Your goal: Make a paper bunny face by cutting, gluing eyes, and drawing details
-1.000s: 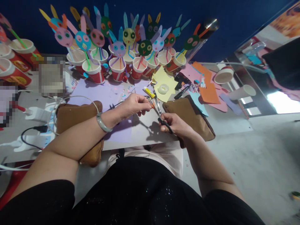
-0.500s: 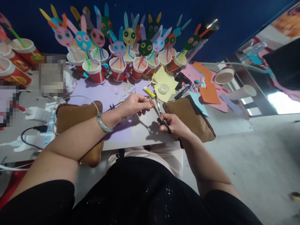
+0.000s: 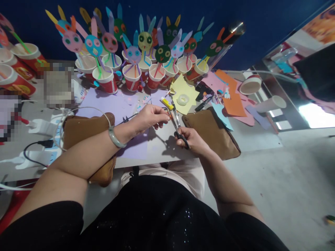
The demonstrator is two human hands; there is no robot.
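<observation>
Over the table, my left hand [image 3: 150, 118] is closed in a pinch on a small orange paper piece [image 3: 171, 114], mostly hidden by the fingertips. My right hand [image 3: 192, 138] grips a pair of scissors [image 3: 177, 128] by the black handles. Their metal blades point away from me, just right of my left fingertips and beside the orange piece; whether they touch it I cannot tell. Past the blades lies a yellow glue stick [image 3: 166, 103]. A roll of clear tape [image 3: 183, 100] rests on yellow paper [image 3: 184, 90].
Red paper cups [image 3: 132, 83] with paper rabbit heads on straws line the back. Purple paper [image 3: 104, 104] lies left, orange paper [image 3: 232, 106] right. Brown pouches [image 3: 213, 130] flank my hands. Chargers and cables [image 3: 39, 126] crowd the left edge. A tipped cup [image 3: 250, 84] lies at right.
My right hand and the scissors have shifted slightly left, toward my left hand. My left hand stays in nearly the same place, still pinching the orange piece.
</observation>
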